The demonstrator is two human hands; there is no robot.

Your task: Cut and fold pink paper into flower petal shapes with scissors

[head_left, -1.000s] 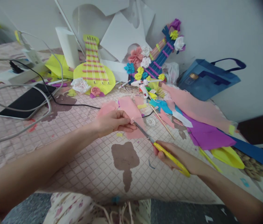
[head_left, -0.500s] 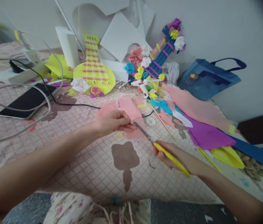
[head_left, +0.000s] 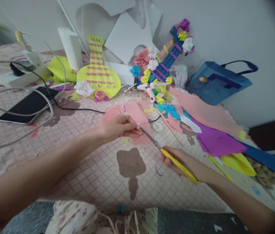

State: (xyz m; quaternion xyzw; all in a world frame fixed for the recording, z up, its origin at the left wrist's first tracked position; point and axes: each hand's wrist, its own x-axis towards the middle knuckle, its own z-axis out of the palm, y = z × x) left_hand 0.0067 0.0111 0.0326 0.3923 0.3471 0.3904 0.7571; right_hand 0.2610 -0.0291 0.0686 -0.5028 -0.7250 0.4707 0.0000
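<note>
My right hand (head_left: 176, 159) grips a pair of scissors (head_left: 177, 164) with yellow handles, the blades pointing up and left. The blade tips meet the fingertips of my left hand (head_left: 121, 128), which pinches a small bit of pink paper (head_left: 138, 124). Most of that bit is hidden by the fingers. Just behind the left hand lies a pink crepe paper strip (head_left: 135, 112), with another pink piece (head_left: 113, 113) to its left. A yellow scrap (head_left: 124, 140) rests below the left hand.
A yellow paper guitar (head_left: 98, 74) leans at the back, beside a blue one with paper flowers (head_left: 169, 63). A white glue gun (head_left: 149, 91) stands between. Crepe sheets (head_left: 217, 139) spread right, near a blue bag (head_left: 215, 83). Cables and a tablet (head_left: 29, 105) occupy the left.
Almost nothing differs. The scissor handles in my right hand have shifted very slightly; my left hand stays in place with its pinch.
</note>
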